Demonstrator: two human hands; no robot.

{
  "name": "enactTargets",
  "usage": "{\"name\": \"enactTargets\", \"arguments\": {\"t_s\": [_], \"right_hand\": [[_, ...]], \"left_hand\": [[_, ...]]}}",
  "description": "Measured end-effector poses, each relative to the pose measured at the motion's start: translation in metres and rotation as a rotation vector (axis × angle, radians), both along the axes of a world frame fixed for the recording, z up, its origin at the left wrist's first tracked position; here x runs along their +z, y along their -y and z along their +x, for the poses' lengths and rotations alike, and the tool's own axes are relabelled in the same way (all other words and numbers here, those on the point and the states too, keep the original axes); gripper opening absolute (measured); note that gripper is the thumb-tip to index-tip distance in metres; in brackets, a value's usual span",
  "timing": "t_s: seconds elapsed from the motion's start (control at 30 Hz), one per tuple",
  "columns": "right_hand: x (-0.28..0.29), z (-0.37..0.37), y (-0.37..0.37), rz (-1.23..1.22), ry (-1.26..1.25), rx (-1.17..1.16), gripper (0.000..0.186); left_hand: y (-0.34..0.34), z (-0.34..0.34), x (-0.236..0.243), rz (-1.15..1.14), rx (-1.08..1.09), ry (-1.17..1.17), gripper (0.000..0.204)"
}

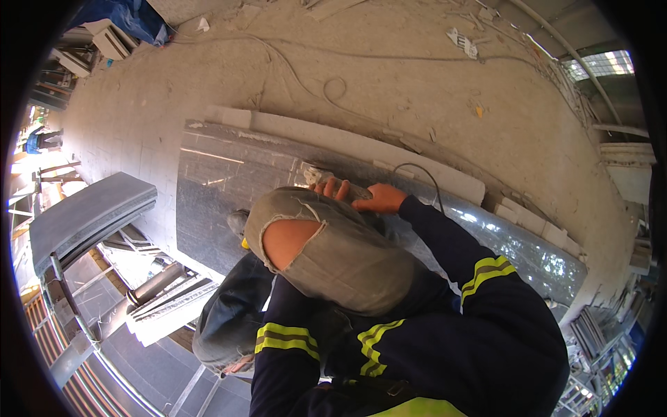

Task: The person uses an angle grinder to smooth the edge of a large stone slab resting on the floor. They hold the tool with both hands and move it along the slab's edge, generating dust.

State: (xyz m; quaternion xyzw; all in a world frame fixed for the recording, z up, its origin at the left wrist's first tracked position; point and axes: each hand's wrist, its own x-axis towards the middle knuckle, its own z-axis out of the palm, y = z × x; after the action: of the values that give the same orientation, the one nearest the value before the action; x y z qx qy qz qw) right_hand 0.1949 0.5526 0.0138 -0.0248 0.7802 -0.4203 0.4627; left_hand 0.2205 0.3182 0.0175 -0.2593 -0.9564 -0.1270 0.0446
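A dusty angle grinder (361, 191) lies low over a dark polished stone slab (229, 163). Its head (314, 174) points left, and a black cord loops up beyond my right wrist. My left hand (332, 187) curls its fingers over the front of the grinder; my knee hides the rest of that hand. Around the rear of the body, my right hand (383, 199) is closed. The torn grey trouser knee (333, 257) also blocks the view of where the tool meets the slab. A dusty shoe (238, 222) shows on the slab at left.
Pale stone strips (361, 149) lie along the slab's far edge. A cable (299, 76) snakes over the dusty ground behind. Stacked dark slabs (97, 212) rest on a metal frame (76, 326) at left. More slabs (590, 330) lean at right. A distant person (43, 141) is at far left.
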Motion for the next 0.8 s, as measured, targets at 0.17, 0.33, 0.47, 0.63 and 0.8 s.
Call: {"name": "enactTargets", "arguments": {"t_s": [0.17,0.33,0.47,0.63,0.8], "right_hand": [[0.001,-0.004,0.003,0.035,-0.003,0.025,0.087],[0.001,-0.017,0.021,0.013,0.018,0.054,0.091],[-0.027,-0.017,0.031,0.062,-0.101,0.033,0.093],[-0.026,-0.028,0.047,-0.011,-0.096,0.045,0.09],[-0.032,-0.04,0.068,-0.046,-0.155,0.036,0.08]], "left_hand": [[-0.003,0.005,-0.008,-0.003,0.075,0.038,0.068],[0.015,-0.003,-0.005,-0.034,0.096,0.119,0.071],[0.029,-0.022,0.001,-0.14,-0.008,0.276,0.072],[0.046,-0.032,-0.031,-0.184,0.042,0.23,0.071],[0.054,-0.051,-0.023,-0.214,0.087,0.258,0.067]]}}
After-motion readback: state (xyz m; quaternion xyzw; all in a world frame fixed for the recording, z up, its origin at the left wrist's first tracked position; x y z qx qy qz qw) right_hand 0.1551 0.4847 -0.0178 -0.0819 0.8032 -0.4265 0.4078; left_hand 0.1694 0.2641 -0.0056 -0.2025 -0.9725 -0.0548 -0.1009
